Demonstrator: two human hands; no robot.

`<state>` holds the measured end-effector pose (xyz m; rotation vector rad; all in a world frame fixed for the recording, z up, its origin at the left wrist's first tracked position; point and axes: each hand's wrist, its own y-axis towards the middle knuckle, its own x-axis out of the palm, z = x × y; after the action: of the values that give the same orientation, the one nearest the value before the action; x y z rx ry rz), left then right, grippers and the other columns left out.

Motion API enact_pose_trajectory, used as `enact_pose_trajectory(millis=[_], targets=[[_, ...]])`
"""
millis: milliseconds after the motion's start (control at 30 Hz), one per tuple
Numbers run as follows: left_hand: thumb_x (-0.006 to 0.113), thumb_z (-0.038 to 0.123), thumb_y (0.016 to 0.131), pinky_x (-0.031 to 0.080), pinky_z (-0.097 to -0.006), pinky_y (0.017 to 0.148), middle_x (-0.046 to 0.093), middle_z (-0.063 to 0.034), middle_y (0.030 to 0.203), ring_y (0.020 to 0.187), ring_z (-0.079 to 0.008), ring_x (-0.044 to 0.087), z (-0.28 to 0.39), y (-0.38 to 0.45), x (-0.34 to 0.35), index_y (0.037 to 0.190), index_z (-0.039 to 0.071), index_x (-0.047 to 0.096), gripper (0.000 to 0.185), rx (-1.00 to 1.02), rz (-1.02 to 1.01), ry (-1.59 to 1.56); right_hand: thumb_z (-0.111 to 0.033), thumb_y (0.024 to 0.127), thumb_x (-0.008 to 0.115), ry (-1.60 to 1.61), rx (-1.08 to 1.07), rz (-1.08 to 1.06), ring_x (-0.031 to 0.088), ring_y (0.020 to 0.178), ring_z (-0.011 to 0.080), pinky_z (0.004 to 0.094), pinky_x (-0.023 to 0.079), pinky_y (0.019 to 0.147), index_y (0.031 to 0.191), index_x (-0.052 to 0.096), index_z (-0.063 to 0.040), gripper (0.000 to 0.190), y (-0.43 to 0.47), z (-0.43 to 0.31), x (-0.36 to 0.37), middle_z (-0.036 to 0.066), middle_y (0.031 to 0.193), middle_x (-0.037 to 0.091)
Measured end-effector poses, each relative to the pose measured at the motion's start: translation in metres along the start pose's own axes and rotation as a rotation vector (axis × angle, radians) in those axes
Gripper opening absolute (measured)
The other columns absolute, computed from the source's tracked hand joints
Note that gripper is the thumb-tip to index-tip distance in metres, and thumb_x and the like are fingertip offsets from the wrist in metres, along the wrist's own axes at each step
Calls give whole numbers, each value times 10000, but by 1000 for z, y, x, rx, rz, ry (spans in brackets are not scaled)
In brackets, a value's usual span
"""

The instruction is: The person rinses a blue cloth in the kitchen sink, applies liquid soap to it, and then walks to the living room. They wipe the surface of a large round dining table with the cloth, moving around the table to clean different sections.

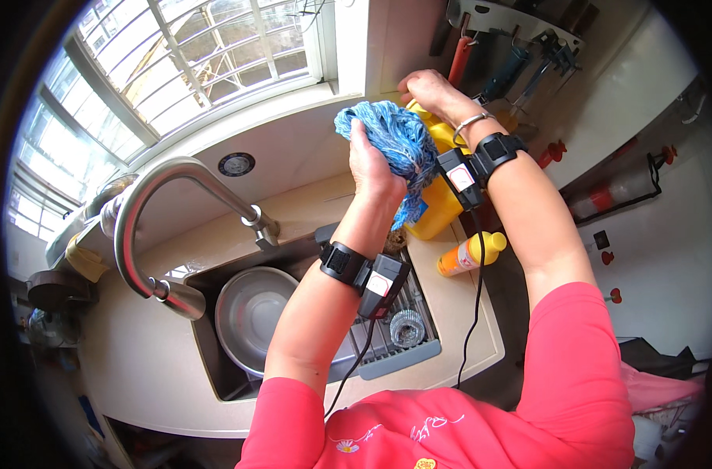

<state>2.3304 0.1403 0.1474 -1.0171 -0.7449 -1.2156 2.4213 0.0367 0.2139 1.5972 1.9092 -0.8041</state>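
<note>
My left hand (370,164) holds a bunched blue-and-white knitted cloth (385,132) above the back right corner of the sink. Behind the cloth stands a large yellow plastic jug (435,214), partly covered by it and by my right forearm. My right hand (431,91) is at the top of the jug, its fingers curled downward. What those fingers grip, if anything, is hidden. A smaller orange bottle with a yellow cap (470,255) is on the counter by the jug.
A metal basin (256,316) sits in the sink (206,340) under the arched faucet (156,176). Right of it, a steel wool scourer (407,328) lies on a slatted drying rack (400,360). Utensils hang from a wall rack (520,23). Cables hang from both wrist straps.
</note>
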Motion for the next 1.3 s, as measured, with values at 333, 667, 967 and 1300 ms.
enact_pose_trajectory(millis=[333, 667, 967, 1300], targets=[[378, 417, 967, 473, -394, 918, 599, -66, 1127, 1024, -233, 597, 3, -4, 1, 1198, 67, 524, 444, 42, 40, -35, -169, 921, 358, 74, 12, -31, 581, 1058, 262, 377, 453, 925, 1183, 562, 5, 375, 3, 0, -9, 185, 1169, 594], [352, 498, 959, 467, -379, 927, 608, -63, 1135, 1029, -234, 597, 3, -10, 10, 1202, 80, 539, 518, 73, 10, -97, -97, 863, 464, -365, -177, 66, 621, 978, 306, 368, 498, 851, 1041, 641, 25, 279, 15, 5, -2, 198, 1059, 630], [343, 495, 962, 459, -382, 944, 585, -68, 1179, 1049, -237, 592, -2, -11, 0, 1235, 68, 519, 536, 70, 7, -57, -112, 932, 337, -92, -33, 14, 572, 1105, 282, 378, 436, 971, 1161, 598, -8, 363, 3, -7, -1, 164, 1167, 603], [350, 503, 957, 454, -394, 950, 584, -61, 1179, 1065, -239, 581, 4, -13, 3, 1233, 77, 525, 536, 56, 49, -39, -143, 921, 383, -46, 18, 9, 590, 1045, 267, 362, 468, 917, 1152, 596, 1, 345, 11, -7, -8, 164, 1135, 610]])
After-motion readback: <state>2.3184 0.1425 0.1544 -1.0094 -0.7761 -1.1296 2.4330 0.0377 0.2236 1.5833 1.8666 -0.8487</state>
